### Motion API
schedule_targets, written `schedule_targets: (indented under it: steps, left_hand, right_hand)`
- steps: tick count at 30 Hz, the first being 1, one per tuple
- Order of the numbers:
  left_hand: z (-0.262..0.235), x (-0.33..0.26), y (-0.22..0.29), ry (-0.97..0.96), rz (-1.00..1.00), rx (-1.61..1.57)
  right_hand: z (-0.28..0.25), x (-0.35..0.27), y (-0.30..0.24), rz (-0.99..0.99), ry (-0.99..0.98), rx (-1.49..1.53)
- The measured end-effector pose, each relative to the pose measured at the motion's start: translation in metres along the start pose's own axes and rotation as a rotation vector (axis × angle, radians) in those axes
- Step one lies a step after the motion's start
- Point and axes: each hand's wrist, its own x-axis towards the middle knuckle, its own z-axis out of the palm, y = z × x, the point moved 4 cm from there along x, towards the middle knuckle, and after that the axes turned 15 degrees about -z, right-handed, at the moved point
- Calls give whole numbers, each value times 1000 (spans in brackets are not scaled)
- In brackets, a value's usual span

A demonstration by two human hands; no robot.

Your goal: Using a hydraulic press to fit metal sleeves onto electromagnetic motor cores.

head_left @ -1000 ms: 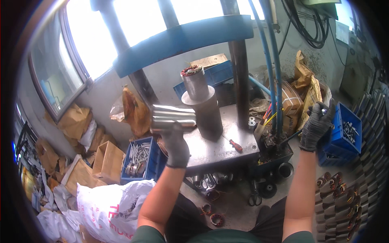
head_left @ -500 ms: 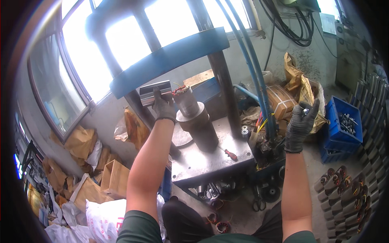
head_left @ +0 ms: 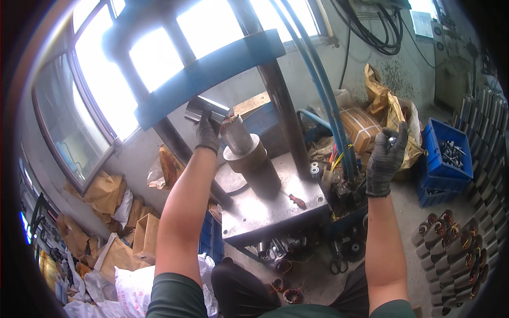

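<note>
My left hand (head_left: pixel 207 133), in a grey glove, is closed on a shiny metal tube (head_left: pixel 199 109). The tube is tilted, its right end beside the top of a grey metal cylinder (head_left: pixel 237 137) with red wire windings (head_left: pixel 231 121) showing at its upper end. That cylinder stands upright on a collared round post (head_left: pixel 260 177) on the press's steel table (head_left: pixel 270 214). Off to the right, my gloved right hand (head_left: pixel 384 164) is raised, its fingers curled around a small shiny metal piece (head_left: pixel 392 141) whose kind I cannot make out.
A blue press beam (head_left: pixel 212 74) spans above, between dark columns (head_left: pixel 283 111). A red-handled screwdriver (head_left: pixel 297 201) lies on the table. Right of it are blue bins (head_left: pixel 448 153) of metal parts and rows of tubes (head_left: pixel 450 244). Scissors (head_left: pixel 338 259) lie below; cartons and sacks (head_left: pixel 132 286) at left.
The metal tube has tipped so that its right end points down toward the wound cylinder. My right hand still holds the small metal piece, its fingers curled more. The whole view has shifted slightly.
</note>
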Motion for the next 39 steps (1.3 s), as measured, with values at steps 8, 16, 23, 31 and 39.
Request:
schedule_targets:
  steps: [8, 16, 23, 31, 39]
  left_hand:
    - [33, -37, 19, -143, 103, 281]
    - [42, -38, 20, -178, 194, 444]
    - [38, -18, 9, -238, 292, 480]
    - [34, -25, 4, -229, 365, 487]
    - [4, -27, -50, -218, 358, 418]
  right_hand:
    - [-16, 20, -2, 97, -61, -50]
    - [-33, 50, -13, 221, -310, 8]
    - [-36, 54, -7, 277, -483, -20]
    - [-38, 58, -11, 175, -599, -32]
    - [-37, 60, -26, 212, -730, -67]
